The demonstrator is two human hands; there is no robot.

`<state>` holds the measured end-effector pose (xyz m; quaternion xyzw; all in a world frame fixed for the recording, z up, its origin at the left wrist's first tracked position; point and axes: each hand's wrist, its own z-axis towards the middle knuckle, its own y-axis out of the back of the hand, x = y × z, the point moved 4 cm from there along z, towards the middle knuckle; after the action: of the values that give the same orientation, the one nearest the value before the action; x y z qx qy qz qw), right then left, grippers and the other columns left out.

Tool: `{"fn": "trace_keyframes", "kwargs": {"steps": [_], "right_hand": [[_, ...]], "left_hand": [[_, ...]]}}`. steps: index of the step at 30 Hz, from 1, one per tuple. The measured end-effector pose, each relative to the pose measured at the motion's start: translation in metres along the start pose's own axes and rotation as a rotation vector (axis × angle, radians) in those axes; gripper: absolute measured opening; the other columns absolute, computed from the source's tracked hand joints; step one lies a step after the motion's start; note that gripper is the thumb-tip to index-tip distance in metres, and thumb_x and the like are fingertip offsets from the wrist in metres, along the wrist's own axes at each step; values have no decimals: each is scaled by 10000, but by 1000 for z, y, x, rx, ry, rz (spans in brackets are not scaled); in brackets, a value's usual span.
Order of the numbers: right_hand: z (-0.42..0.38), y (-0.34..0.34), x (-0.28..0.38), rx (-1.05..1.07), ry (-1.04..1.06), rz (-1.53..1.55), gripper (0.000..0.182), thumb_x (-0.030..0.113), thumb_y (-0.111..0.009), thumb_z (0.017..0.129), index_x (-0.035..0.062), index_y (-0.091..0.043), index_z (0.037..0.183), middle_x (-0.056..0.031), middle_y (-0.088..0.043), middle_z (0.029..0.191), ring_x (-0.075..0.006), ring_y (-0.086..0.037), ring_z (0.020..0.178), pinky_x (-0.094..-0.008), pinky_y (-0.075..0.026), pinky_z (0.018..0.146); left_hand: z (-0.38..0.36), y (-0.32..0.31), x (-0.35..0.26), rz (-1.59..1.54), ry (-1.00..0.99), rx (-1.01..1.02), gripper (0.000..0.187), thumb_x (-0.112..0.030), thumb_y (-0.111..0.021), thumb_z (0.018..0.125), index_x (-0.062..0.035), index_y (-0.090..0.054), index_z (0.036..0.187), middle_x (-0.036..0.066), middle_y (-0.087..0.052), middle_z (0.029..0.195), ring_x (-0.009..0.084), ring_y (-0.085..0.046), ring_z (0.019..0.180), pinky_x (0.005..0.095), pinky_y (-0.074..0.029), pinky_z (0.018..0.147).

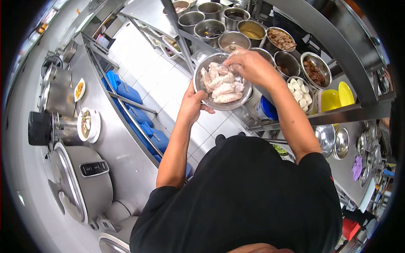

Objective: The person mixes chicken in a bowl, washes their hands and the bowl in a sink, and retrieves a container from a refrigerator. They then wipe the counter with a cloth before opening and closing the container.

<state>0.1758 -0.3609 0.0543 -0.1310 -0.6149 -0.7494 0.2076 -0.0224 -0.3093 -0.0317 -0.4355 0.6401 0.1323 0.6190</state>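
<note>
Both arms [291, 116] reach forward, left fingers [207, 109] curled, right fingers [234, 60] bent.

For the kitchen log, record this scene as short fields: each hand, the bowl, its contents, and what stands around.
Left hand: left hand grips the near-left side of the metal bowl
Right hand: right hand at the bowl's far right, fingers bent in over it; contact with the contents unclear
Bowl: metal bowl, held before the body
Contents: several pale pieces
Right side: white round pieces in a container
Left side: large lidded cooker on a counter
</note>
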Motion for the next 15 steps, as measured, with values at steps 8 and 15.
{"fn": "trace_keyframes", "kwargs": {"steps": [8, 15], "right_hand": [[-123, 94, 69, -351, 169, -64, 338, 74, -640, 786, 117, -684, 1118, -88, -666, 1107, -287, -618, 1017, -388, -518, 855], [-330, 174, 80, -767, -107, -146, 297, 115, -640, 843, 133, -692, 1135, -53, -694, 969, -284, -627, 851, -366, -516, 746]], "left_hand": [[-36, -54, -30, 24, 79, 163, 617, -50, -542, 786, 42, -371, 1371, 210, -613, 1103, 276, -683, 723, 321, -559, 434], [-90, -205, 16, -9, 309, 622, 685, -37, -574, 786, 24, -303, 1413, 284, -573, 1153, 354, -694, 709, 358, -556, 328]]}}
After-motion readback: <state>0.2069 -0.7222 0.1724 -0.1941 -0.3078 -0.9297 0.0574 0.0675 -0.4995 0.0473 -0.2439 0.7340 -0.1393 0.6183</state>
